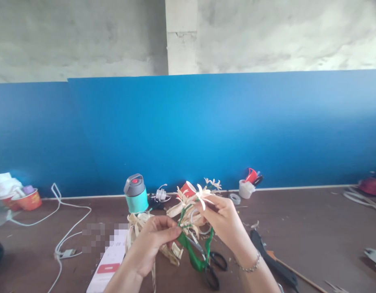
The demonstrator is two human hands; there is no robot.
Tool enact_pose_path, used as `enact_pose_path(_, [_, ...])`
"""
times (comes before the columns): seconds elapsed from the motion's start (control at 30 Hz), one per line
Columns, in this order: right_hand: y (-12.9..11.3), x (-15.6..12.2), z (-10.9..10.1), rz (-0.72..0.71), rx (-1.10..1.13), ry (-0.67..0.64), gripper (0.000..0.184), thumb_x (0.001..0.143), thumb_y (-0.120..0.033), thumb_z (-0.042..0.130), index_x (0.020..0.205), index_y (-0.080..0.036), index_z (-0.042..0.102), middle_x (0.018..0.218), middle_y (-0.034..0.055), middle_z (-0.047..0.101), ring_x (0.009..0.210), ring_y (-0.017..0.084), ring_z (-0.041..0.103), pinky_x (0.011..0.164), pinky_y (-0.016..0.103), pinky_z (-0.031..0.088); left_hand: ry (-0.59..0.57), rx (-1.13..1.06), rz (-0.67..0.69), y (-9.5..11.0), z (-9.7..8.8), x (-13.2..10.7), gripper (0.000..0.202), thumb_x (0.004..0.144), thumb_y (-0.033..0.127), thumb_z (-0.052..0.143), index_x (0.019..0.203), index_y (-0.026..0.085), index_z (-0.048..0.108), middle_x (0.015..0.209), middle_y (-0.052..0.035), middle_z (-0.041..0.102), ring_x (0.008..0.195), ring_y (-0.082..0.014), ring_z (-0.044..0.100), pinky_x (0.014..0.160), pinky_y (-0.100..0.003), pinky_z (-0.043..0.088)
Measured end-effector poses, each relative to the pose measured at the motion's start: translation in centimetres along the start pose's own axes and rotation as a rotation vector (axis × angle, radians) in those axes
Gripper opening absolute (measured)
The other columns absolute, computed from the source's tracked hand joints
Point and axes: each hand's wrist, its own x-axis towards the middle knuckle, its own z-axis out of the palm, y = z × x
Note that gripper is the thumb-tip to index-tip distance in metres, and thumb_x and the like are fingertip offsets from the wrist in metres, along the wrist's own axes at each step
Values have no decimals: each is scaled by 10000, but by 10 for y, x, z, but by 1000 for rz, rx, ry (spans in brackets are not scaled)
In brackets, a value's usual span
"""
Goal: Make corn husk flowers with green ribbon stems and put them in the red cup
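My left hand (159, 234) pinches the green-wrapped stem of a small spray of handmade flowers between thumb and fingers. A loop of green floral tape (197, 262) hangs below it and curves up to the right. My right hand (221, 213) is closed, its fingertips at a pale, pointed-petal flower (203, 196) on that spray. To the left of it is a second pale flower (185, 198). Black-handled scissors (212, 276) lie on the table under the tape. Dried, cream-coloured husk strips (140, 224) lie behind and beside my left hand.
A turquoise flask (137, 199) stands behind the husks. Near the blue partition (206, 130) are a white cup of tools (246, 189) and a tape roll (235, 199). A black glue gun (273, 260) lies right, a phone (106, 264) and white cable (65, 236) left.
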Motion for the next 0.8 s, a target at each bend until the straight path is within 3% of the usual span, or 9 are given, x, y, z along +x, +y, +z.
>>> enact_pose_path(0.13, [-2, -1, -3, 10, 36, -51, 261, 792, -351, 583, 614, -166, 536, 512, -62, 312, 478, 82, 246, 425, 227, 198, 5, -4, 4, 0, -1, 0, 226, 573, 280, 813, 553, 148, 631, 487, 17, 593, 457, -63, 470, 459, -187, 322])
enact_pose_path(0.3, [-6, -2, 0, -129, -48, 7, 225, 815, -279, 544, 624, -159, 545, 540, -42, 371, 503, 88, 279, 452, 233, 229, -20, -44, -8, 1, 0, 0, 240, 562, 278, 820, 538, 147, 620, 473, 23, 576, 445, -61, 469, 449, -185, 326])
enact_pose_path(0.47, [-4, -1, 2, -63, 35, -61, 201, 820, -274, 544, 654, -167, 579, 421, -74, 354, 405, 73, 287, 413, 223, 231, -16, -61, -29, 1, -1, -1, 252, 529, 280, 834, 547, 145, 623, 471, 22, 575, 440, -65, 482, 434, -182, 326])
enact_pose_path(0.6, [-3, -2, 1, -92, 8, -16, 207, 830, -266, 537, 661, -164, 601, 436, -68, 368, 416, 73, 296, 416, 220, 236, 2, -38, -39, 3, 0, -2, 261, 521, 290, 835, 529, 146, 618, 472, 19, 572, 439, -66, 470, 430, -188, 316])
enact_pose_path(0.8, [-8, -1, -2, -26, 106, -90, 198, 804, -324, 587, 749, -151, 667, 415, -72, 376, 375, 66, 298, 391, 217, 219, 6, -48, -34, 5, 0, -3, 254, 505, 283, 842, 526, 145, 630, 483, 19, 578, 453, -62, 459, 446, -189, 322])
